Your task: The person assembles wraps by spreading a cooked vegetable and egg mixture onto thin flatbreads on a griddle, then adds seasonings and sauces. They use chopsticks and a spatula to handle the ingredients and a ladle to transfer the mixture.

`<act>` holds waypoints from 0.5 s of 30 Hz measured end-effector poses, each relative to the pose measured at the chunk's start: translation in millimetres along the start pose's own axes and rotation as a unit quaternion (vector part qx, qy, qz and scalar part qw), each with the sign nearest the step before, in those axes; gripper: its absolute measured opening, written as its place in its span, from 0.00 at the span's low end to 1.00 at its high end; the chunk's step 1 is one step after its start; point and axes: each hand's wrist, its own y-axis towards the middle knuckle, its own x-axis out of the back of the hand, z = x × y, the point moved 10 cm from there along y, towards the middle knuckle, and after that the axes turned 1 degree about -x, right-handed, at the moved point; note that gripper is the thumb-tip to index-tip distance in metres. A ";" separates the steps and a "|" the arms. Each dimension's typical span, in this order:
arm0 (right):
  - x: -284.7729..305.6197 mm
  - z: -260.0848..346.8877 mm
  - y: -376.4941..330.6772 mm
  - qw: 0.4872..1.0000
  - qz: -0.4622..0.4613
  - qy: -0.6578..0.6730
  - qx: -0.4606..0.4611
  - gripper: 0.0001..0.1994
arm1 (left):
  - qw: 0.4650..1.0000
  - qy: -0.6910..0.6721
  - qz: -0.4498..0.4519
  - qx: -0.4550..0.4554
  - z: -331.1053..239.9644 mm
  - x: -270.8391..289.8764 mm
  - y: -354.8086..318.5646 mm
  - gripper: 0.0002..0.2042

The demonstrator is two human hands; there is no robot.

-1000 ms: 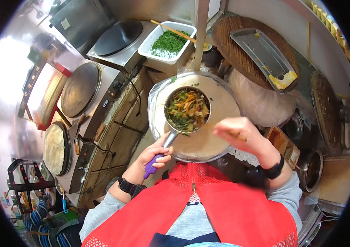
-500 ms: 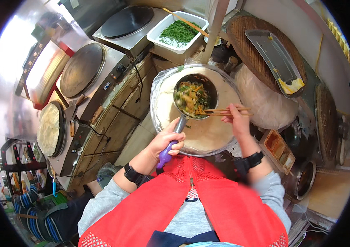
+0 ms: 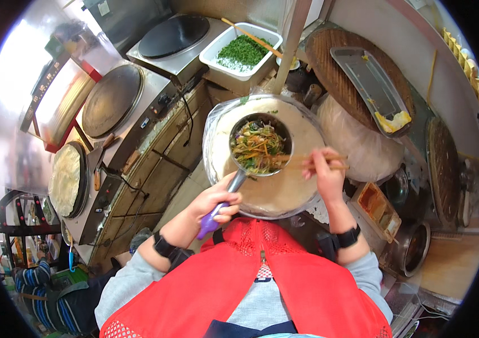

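Since before, the right hand (image 3: pixel 325 173) has moved over the pan's rim with its chopsticks (image 3: pixel 313 161). Under both hands lies a big pale flatbread (image 3: pixel 284 191) on a round tray. Above the left hand (image 3: pixel 217 204), whose fingers wrap the purple handle, sits the small pan (image 3: pixel 261 144) of mixed vegetables. Chopstick tips hide in the food. Round griddles (image 3: pixel 111 100) stand far left on the desk.

Purple handle (image 3: pixel 210 221) inside the left hand's fingers (image 3: pixel 223 204); green, orange, purple shredded vegetables (image 3: pixel 258 147) just beyond the right fingertips (image 3: pixel 309 163), red apron (image 3: pixel 250 281) below
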 end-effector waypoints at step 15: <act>-4.2 48.9 12.5 0.995 0.030 0.000 0.100 0.07 | 0.997 -0.038 0.072 -0.014 -4.4 0.8 -7.9 0.36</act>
